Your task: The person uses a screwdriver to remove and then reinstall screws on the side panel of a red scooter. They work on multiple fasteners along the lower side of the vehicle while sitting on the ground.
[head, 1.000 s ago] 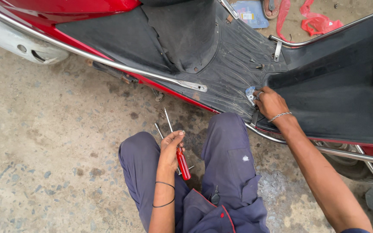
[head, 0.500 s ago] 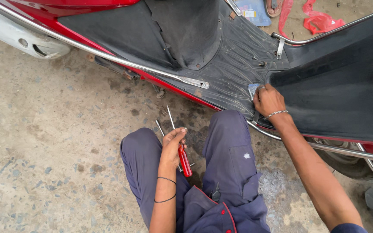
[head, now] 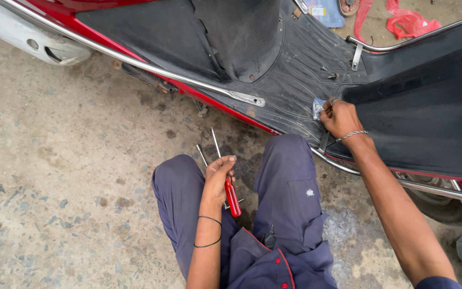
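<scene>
Our left hand (head: pixel 219 176) grips two red-handled screwdrivers (head: pixel 232 196), our right hand (head: pixel 341 118) pinches a small pale piece (head: pixel 317 108) on the scooter's floorboard (head: pixel 295 69), fastening seemingly unfinished.

The left hand (head: pixel 219 174) sits low in the middle of the frame, forearm rising from the bottom edge, fingers curled closed. The right hand (head: pixel 341 119) reaches to the upper right, arm stretched diagonally from the lower right corner, fingers pinched together.
</scene>
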`<state>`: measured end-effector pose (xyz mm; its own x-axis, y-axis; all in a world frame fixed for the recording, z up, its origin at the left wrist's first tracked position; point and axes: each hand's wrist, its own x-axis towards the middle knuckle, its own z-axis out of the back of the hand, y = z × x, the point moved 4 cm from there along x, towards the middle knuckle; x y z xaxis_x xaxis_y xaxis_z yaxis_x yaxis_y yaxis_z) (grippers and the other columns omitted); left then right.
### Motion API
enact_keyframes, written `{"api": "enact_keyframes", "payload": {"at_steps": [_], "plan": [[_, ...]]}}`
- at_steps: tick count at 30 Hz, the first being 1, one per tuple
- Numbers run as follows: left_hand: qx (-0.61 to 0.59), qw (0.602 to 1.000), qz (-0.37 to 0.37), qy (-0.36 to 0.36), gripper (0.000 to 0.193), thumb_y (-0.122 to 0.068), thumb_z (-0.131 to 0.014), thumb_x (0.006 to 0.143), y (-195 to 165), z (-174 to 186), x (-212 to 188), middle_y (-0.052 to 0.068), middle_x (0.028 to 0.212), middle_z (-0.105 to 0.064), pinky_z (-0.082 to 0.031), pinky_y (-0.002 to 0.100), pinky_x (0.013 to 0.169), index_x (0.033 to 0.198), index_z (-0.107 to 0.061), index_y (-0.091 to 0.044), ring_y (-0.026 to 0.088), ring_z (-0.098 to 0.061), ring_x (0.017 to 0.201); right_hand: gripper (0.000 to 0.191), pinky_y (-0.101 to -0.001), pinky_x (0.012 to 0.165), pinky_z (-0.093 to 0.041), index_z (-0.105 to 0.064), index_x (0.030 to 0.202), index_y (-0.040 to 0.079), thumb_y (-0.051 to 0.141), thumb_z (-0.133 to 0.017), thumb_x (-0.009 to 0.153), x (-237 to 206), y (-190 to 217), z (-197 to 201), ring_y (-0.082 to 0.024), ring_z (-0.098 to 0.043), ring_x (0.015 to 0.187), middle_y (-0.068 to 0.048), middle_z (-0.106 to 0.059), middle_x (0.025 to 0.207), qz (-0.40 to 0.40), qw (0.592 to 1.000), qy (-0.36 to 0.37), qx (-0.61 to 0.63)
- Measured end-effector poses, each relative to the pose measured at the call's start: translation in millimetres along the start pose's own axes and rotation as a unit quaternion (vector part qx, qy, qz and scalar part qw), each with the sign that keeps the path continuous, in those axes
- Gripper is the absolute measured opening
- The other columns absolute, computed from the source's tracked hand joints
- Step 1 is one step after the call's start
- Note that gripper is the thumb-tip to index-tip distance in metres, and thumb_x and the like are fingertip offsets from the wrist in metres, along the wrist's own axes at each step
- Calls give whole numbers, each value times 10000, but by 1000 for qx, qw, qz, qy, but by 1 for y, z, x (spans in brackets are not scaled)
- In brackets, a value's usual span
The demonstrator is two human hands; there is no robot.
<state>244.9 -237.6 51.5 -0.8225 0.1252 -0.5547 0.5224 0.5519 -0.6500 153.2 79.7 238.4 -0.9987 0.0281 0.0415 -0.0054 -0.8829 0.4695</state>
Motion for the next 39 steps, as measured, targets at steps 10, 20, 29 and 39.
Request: {"api": "enact_keyframes", "payload": {"at_steps": [10, 20, 29, 39], "plan": [[6, 1000, 4, -7, 247, -145, -749, 897, 1, -5, 6, -15, 769, -621, -479, 233, 506, 1082, -710, 14, 55, -533, 601, 187, -419, 783, -562, -696, 1132, -33, -43, -615, 965, -4, -11, 0, -338, -737, 889, -255, -726, 977, 53, 998, -24, -16], [-5, 1000, -3, 4, 238, -145, -740, 899, 1, -6, 10, -13, 803, -632, -489, 231, 521, 1074, -706, 14, 59, -546, 626, 200, -361, 765, -591, -682, 1159, -60, 20, -654, 978, -4, -6, 0, -315, -758, 929, -243, -747, 992, 32, 999, -25, 8], [-6, 1000, -13, 19, 233, -190, -687, 942, -14, -14, -9, -7, 909, -695, -508, 241, 575, 1092, -687, -11, 62, -559, 662, 175, -255, 712, -573, -718, 1144, -35, 22, -719, 978, -7, -12, 5, -136, -729, 848, -100, -764, 943, -50, 968, -69, 234], [20, 972, -191, 138, 217, -199, -644, 1051, -51, -41, -71, 29, 866, -621, -499, 233, 681, 1073, -702, 9, 79, -570, 732, 232, -259, 712, -590, -720, 1146, -29, 31, -702, 922, -71, 98, -63, -109, -701, 815, -73, -745, 927, -10, 901, 141, 410]]}}
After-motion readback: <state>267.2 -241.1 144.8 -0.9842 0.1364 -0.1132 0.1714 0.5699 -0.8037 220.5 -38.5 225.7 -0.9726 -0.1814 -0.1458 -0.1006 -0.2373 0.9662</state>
